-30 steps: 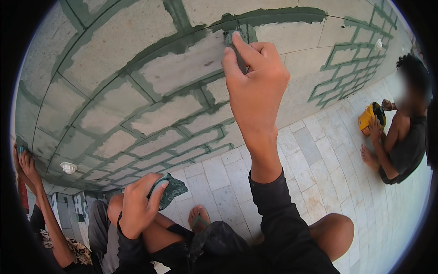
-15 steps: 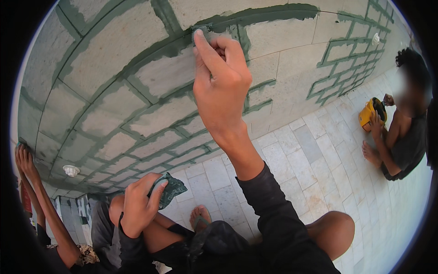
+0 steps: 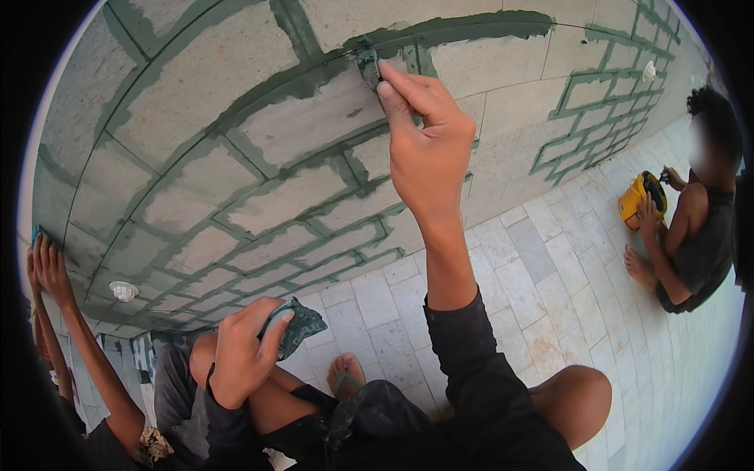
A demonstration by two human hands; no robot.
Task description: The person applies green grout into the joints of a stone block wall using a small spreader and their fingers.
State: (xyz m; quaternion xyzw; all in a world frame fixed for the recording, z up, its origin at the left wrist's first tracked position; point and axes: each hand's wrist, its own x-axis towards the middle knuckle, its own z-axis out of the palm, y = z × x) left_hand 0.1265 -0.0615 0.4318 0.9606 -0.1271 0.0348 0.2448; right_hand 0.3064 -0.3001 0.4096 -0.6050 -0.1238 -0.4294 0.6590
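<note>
At the stone-tiled wall [image 3: 330, 118], my right hand [image 3: 430, 149] is raised with its fingers pinched on a small flat scraper [image 3: 368, 71] smeared with dark green grout. The scraper's lower face meets a tile beside a green-coated joint [image 3: 440, 35]. Low down near my knee, my left hand [image 3: 247, 349] is closed round a crumpled, grout-covered plastic sheet [image 3: 302, 328]; the thumb lies on top. Green grout follows many joints in uneven bands over the pale tiles.
A co-worker [image 3: 699, 228] squats at the right with a yellow bucket [image 3: 640, 200] of dark green material. Another person's hands [image 3: 51, 271] touch the wall at far left. White round fittings [image 3: 123, 291] project from the wall. My sandalled foot [image 3: 345, 375] rests on the paved floor [image 3: 503, 275].
My right hand has moved to the right and slightly down along the wall with the scraper, which now shows more. The left hand barely moved. The far-left person's hands shifted slightly.
</note>
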